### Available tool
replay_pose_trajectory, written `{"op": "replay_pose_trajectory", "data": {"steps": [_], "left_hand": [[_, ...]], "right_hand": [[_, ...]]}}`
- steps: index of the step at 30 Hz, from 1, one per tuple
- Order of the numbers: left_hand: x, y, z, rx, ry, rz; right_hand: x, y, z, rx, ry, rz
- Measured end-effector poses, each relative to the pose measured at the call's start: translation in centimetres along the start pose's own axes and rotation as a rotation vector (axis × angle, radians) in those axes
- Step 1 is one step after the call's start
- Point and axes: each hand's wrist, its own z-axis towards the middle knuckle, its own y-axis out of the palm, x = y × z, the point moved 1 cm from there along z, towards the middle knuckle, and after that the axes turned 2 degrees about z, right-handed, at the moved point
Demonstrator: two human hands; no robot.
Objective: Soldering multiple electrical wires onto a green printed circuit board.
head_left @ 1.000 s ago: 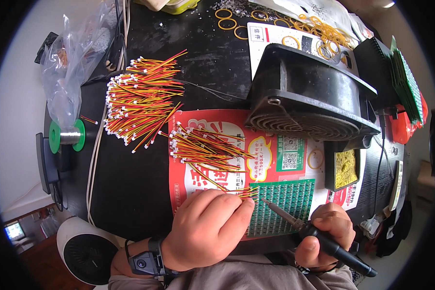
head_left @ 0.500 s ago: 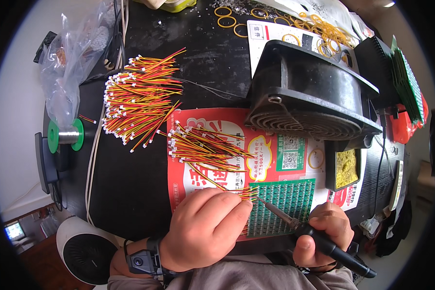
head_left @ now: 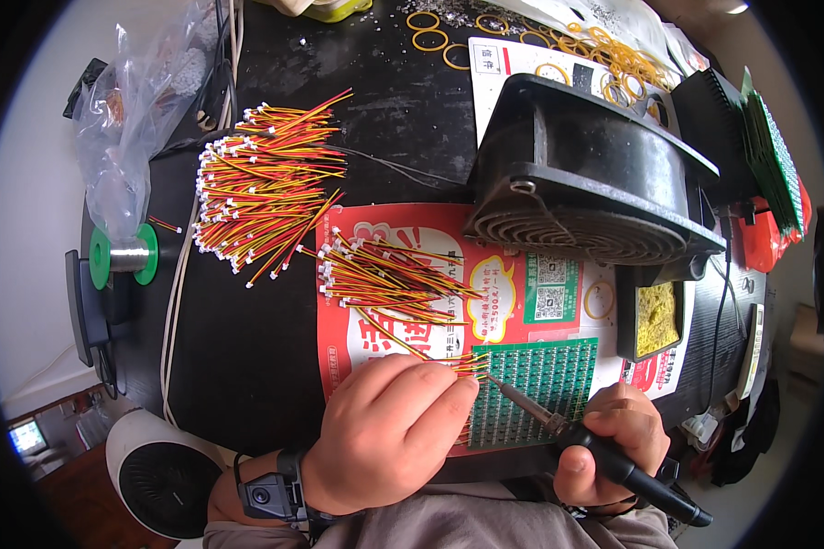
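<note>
My left hand (head_left: 389,435) is closed in a pinch at the left edge of a green circuit board panel (head_left: 549,389). Thin red, yellow and black wires (head_left: 467,365) run from its fingertips onto that edge; how many it grips is hidden. My right hand (head_left: 627,430) is wrapped round the black handle of a soldering iron (head_left: 634,473). The iron's tip meets the board's upper left part, beside the wire ends. Beyond my left hand lies a smaller bundle of connector wires (head_left: 394,279) with white plugs, on a red printed sheet (head_left: 339,334).
A large pile of similar wires (head_left: 270,192) lies farther left, near a solder spool (head_left: 128,256). A black fan (head_left: 595,174) stands behind the board, with a yellow sponge in a holder (head_left: 656,318) at its right. Rubber bands (head_left: 613,59) lie at the back.
</note>
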Motion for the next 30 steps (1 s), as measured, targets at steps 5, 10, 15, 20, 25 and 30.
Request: {"op": "replay_pose_trajectory", "data": {"steps": [5, 10, 15, 20, 25, 30], "left_hand": [[0.2, -0.3, -0.1, 0.002, -0.002, 0.006], [-0.1, 0.1, 0.0, 0.002, 0.004, 0.002], [0.1, -0.1, 0.0, 0.0, 0.001, 0.005], [0.3, -0.2, 0.3, 0.025, 0.042, 0.044], [0.3, -0.4, 0.0, 0.002, 0.09, 0.059], [0.4, 0.3, -0.8, 0.008, 0.055, 0.022]], "right_hand": [[-0.2, 0.0, 0.1, -0.001, -0.008, 0.011], [0.3, 0.2, -0.7, 0.109, -0.02, 0.042], [0.2, 0.3, -0.6, 0.135, -0.028, 0.05], [0.4, 0.3, -0.6, 0.139, -0.044, 0.052], [0.4, 0.4, -0.6, 0.145, -0.046, 0.049], [0.4, 0.3, -0.6, 0.128, -0.053, 0.041]]}}
